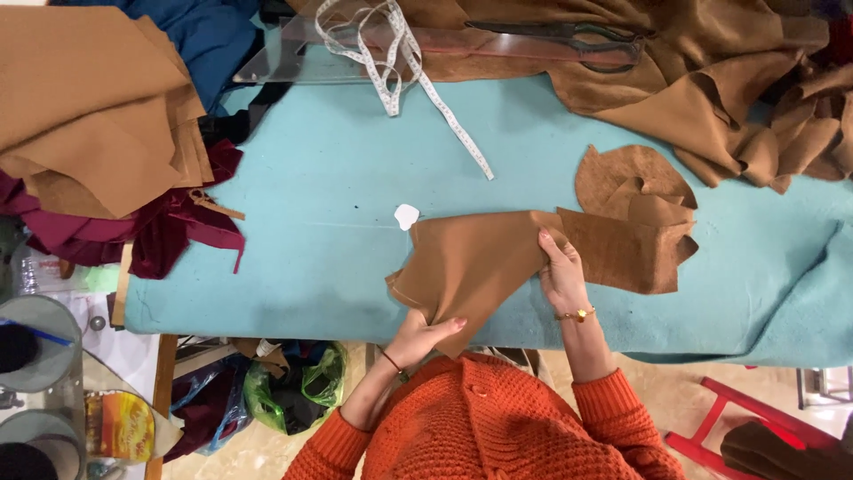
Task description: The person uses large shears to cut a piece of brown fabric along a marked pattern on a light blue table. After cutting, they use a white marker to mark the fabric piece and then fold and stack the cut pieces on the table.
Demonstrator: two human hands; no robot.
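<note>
From up here I see my hands apart on a tan suede piece [471, 262] lying at the near edge of the desk [338, 187], which is covered in turquoise cloth. My left hand [425, 336] pinches its lower corner; my right hand [560, 271] presses flat on its right edge, beside more brown scraps [635, 222]. A measuring tape [418, 76], clear ruler [293, 58] and scissors [577, 40] lie at the far side. Stacked tan fabric [89, 98] sits left, and a red stool [746, 427] stands on the floor.
</note>
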